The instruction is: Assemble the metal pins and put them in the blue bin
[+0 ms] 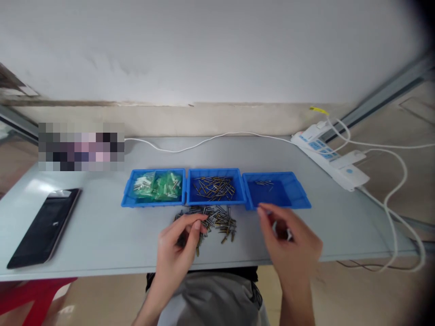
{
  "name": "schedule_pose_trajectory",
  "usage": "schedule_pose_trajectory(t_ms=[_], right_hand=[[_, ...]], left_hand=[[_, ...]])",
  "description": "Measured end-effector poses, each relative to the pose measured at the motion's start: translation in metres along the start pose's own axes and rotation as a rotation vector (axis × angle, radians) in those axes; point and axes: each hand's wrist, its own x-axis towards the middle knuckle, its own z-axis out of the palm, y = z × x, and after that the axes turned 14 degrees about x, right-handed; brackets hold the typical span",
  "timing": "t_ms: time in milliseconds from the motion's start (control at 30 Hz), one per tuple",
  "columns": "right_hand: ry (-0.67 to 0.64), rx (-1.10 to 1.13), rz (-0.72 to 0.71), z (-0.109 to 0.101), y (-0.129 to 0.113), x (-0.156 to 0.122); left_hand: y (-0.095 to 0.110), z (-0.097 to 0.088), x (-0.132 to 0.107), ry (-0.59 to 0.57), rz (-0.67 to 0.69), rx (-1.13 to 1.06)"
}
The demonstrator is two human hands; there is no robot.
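My left hand [178, 244] is over the near edge of a loose pile of small metal pieces [220, 222], thin and screw-like, silver and brass coloured. Its thumb and fingertips are pinched together; what they hold, if anything, is too small to name. Just in front of the right blue tray [299, 194], my right hand [292, 242] has curled fingers, with something small and pale partly showing inside. A few thin metal pins [264, 183] lie in that tray. Many longer pins [215, 188] fill the middle blue tray [192, 199].
The left blue tray [127, 199] contains green and clear plastic bags [163, 186] of small parts. A dark tablet [45, 228] lies at left. A white power strip [329, 156] with cables stands at right. A red stool [37, 294] is below the table edge.
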Motion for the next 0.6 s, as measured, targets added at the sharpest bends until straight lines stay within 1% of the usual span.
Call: schedule_pose_trajectory(t_ms=[67,100,167,267,400,467,600], right_hand=[[-0.218,0.105,-0.026,0.003,-0.002,-0.02],[-0.3,0.142,-0.011,0.004,-0.002,-0.028],[-0.4,0.172,0.032,0.007,0.001,-0.038],[-0.463,0.146,0.083,0.005,0.006,-0.039],[-0.557,0.134,0.091,0.001,0.01,-0.031],[-0.567,0.118,0.077,0.002,0.011,-0.029],[-0.544,0.104,0.066,0.006,0.011,-0.03]], left_hand=[[0.001,-0.001,0.001,-0.004,-0.003,0.001],[0.001,-0.001,0.001,-0.008,-0.005,0.002],[0.002,-0.001,0.002,-0.017,-0.012,0.003],[0.002,-0.001,0.001,-0.021,-0.016,0.006],[0.002,-0.002,0.002,-0.02,-0.007,0.003],[0.003,-0.002,0.002,-0.02,-0.005,0.001],[0.001,-0.001,0.001,-0.033,-0.014,0.006]])
